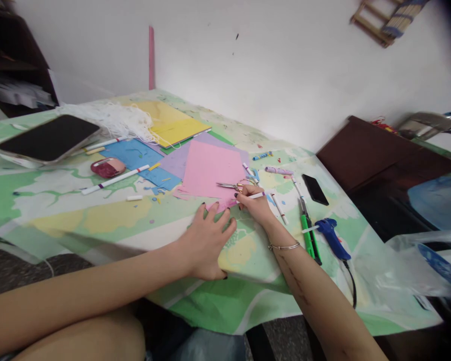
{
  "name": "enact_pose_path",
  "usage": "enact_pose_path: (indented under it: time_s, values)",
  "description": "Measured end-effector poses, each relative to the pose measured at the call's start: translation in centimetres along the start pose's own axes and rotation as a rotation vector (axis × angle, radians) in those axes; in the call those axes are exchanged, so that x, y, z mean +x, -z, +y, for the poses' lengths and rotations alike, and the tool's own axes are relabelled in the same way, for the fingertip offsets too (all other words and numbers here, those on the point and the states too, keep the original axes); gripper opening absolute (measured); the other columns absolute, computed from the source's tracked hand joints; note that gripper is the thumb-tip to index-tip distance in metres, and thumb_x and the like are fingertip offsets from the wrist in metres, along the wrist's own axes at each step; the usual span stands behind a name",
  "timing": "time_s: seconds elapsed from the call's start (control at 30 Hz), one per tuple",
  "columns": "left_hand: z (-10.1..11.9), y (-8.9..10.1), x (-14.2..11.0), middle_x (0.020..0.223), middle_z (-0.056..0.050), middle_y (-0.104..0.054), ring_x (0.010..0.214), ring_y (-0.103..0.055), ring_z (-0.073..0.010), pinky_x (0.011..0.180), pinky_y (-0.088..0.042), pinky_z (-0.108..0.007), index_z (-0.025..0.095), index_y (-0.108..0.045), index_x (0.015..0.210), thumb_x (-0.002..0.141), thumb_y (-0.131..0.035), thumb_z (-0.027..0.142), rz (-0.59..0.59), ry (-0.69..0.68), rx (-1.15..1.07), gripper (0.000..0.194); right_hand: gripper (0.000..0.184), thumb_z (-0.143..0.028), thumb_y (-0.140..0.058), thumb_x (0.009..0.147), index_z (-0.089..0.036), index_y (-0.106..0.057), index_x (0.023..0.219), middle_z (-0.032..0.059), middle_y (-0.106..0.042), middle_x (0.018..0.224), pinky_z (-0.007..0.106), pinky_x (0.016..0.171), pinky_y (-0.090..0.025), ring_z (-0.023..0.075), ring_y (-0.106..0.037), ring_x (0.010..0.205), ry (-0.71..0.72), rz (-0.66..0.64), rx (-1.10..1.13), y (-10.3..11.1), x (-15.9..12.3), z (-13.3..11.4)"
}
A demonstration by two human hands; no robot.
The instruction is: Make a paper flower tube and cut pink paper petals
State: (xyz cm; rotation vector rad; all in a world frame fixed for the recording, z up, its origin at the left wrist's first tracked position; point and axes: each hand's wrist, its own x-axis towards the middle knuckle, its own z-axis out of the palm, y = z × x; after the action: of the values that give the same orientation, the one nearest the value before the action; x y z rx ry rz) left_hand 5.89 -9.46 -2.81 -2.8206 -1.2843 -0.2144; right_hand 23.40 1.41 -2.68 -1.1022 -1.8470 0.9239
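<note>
Green and white cloth (203,301) covers the table. On it, past both hands, lies a big pink sheet (214,165). The left hand (209,245) is spread wide and grips nothing. The right hand (253,200) is closed, as if to write. Gold-handled scissors (228,186) lie on the sheet's near part, close by the right fingers; whether they touch is hard to tell. Between the two hands sits a small pink piece (222,204). The right fingers pinch a white marker (256,195) over it. Pressing the piece flat and moving the marker slowly should help make neat lines.
</note>
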Motion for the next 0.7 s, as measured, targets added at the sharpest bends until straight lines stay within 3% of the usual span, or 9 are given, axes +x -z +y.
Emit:
enact_pose_path:
  time_s: [0.7]
  values:
    - [-0.03, 0.00, 0.04, 0.143, -0.026, -0.034, 0.129, -0.024, -0.0501, 0.101, -0.013, -0.063, 0.010, -0.037, 0.137, 0.059, -0.051, 0.074, 0.006, -0.005, -0.005, 0.102, 0.027, -0.021, -0.058, 0.073, -0.021, -0.042, 0.051, -0.0038, -0.050, 0.044, 0.027, 0.050, -0.034, 0.0121, -0.042, 0.046, -0.023, -0.007, -0.013, -0.01, 0.04, -0.11]
